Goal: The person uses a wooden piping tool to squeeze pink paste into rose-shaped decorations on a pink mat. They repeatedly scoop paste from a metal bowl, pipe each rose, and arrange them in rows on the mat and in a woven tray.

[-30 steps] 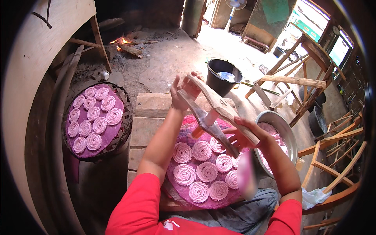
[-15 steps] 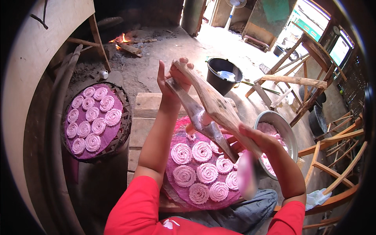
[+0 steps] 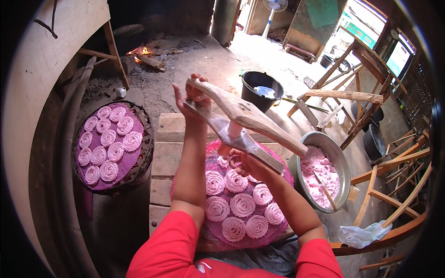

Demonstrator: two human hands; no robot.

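Note:
A wooden press (image 3: 245, 116) made of two long boards hangs tilted over the work, a pale plunger between the boards. At its far end, my left hand (image 3: 197, 92) grips both boards, thumb sticking out. My right hand (image 3: 243, 163) is beneath the lower board, fingers curled beside the nozzle (image 3: 224, 150); what they hold, if anything, is hidden. Below lies a round tray covered in magenta cloth (image 3: 215, 234), bearing several pink dough spirals (image 3: 242, 205). To the right, a metal basin (image 3: 343, 185) contains pink dough (image 3: 320, 169) with a thin stick-like utensil (image 3: 326, 190) in it.
The tray rests on a wooden bench (image 3: 167, 155). A second round tray (image 3: 147, 153) of pink spirals stands at left. A black bucket (image 3: 248, 83) is beyond the bench. Fire (image 3: 141, 51) burns at far left. Wooden frames (image 3: 343, 95) and a plastic bag (image 3: 364, 235) are at right.
My right hand has left the near end of the upper board and moved left, under the press by the nozzle. The boards have shifted slightly left. The dough in the basin is now uncovered.

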